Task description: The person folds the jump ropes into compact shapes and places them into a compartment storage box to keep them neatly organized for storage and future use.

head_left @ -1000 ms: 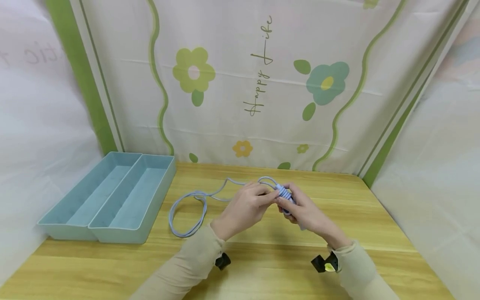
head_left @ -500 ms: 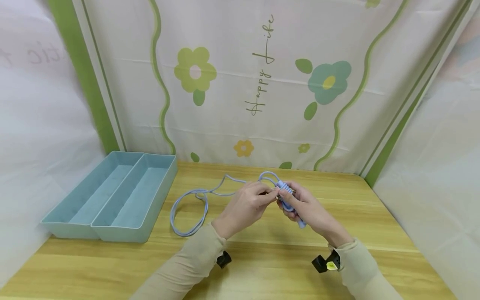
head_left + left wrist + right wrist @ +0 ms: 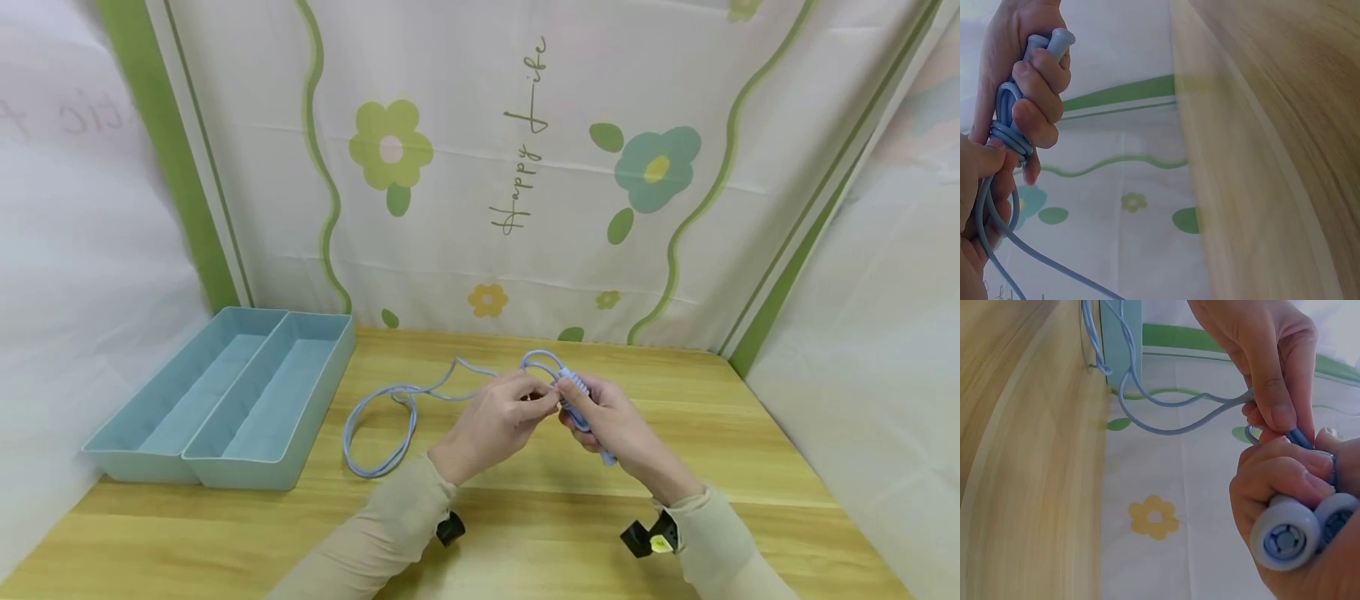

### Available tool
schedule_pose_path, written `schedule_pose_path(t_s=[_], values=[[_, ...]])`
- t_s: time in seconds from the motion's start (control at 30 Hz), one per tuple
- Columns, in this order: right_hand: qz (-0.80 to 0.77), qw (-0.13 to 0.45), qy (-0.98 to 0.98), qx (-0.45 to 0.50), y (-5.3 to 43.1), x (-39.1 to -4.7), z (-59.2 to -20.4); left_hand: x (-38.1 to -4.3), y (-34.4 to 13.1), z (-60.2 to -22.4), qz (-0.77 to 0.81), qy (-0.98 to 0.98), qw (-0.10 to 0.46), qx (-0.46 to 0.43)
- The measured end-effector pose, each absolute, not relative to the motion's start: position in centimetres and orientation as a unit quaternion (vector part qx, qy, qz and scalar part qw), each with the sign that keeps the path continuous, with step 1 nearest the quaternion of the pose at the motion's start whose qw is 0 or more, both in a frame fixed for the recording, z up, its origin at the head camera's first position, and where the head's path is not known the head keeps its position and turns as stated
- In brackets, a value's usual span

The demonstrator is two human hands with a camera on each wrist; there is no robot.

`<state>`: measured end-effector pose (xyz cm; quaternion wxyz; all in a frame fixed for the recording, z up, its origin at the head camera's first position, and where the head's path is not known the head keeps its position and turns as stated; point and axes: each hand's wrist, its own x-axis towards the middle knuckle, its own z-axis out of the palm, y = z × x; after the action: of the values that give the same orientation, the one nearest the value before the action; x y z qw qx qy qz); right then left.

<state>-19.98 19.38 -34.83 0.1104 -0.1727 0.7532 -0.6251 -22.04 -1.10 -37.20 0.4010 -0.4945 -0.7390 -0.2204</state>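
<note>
A light blue jump rope is held between both hands over the table. My right hand (image 3: 618,427) grips its two handles (image 3: 1285,536) together, side by side, with their round ends sticking out below the fist. Several turns of rope (image 3: 1011,139) are wrapped around the handles, and the right thumb lies along them in the head view. My left hand (image 3: 491,421) pinches the doubled rope right beside these turns. From there two strands run left to a loose loop (image 3: 346,442) lying on the wooden table. The left fingertips partly hide the wrapped turns.
Two long light blue trays (image 3: 300,471) stand side by side at the left of the wooden table (image 3: 540,533). A white curtain (image 3: 450,225) printed with flowers hangs behind the table, and white sheets flank both sides.
The right hand has tilted a little, so more of the handle end shows below it. Its thumb now lies over the wrapped turns. The left hand stays pinching close beside them.
</note>
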Motion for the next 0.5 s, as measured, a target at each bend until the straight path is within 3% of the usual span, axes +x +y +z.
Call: schedule_pose_path(t_s=[0.5], values=[[-0.640,0.086,0.752,-0.133,19.01,-19.71,-34.39,-22.19,-1.03,-37.99,-0.269,-0.729,0.408,-0.480]])
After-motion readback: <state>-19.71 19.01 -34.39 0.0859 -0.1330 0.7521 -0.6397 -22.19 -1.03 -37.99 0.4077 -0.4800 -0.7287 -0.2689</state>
